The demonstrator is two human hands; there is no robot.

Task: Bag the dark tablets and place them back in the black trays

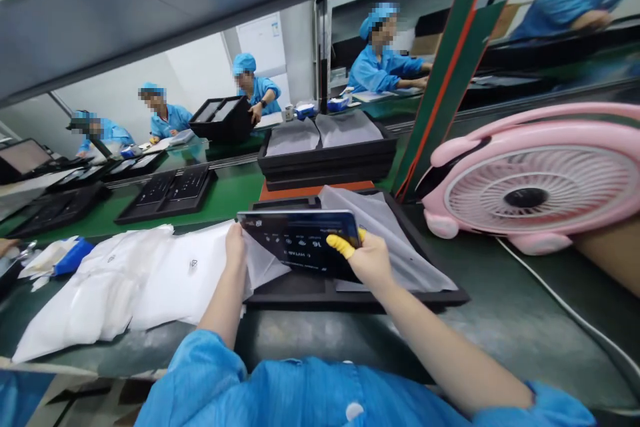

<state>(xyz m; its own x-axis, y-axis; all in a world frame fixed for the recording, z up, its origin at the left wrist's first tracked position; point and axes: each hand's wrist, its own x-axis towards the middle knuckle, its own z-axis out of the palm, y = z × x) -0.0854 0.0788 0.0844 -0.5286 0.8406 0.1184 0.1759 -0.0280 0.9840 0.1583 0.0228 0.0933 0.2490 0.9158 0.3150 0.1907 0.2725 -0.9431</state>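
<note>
A dark tablet (295, 257) with white icons and lettering on its face is held tilted above a black tray (415, 297). My right hand (369, 260), with yellow finger covers, grips its right edge. At the tablet's left end is my left hand (235, 250), closed on that edge; its fingertips are hidden behind. A loose translucent white sleeve (263, 265) hangs beside the left hand, partly behind the tablet. Another translucent sleeve (400, 247) lies over the right side of the tray.
White sleeves (165, 273) lie piled at left, near a blue-and-white packet (73, 257). Stacked black trays (325, 153) stand behind, and another tray (167, 193) sits on the green conveyor (233, 190). A pink fan (530, 180) with a cord is at right. Several co-workers sit opposite.
</note>
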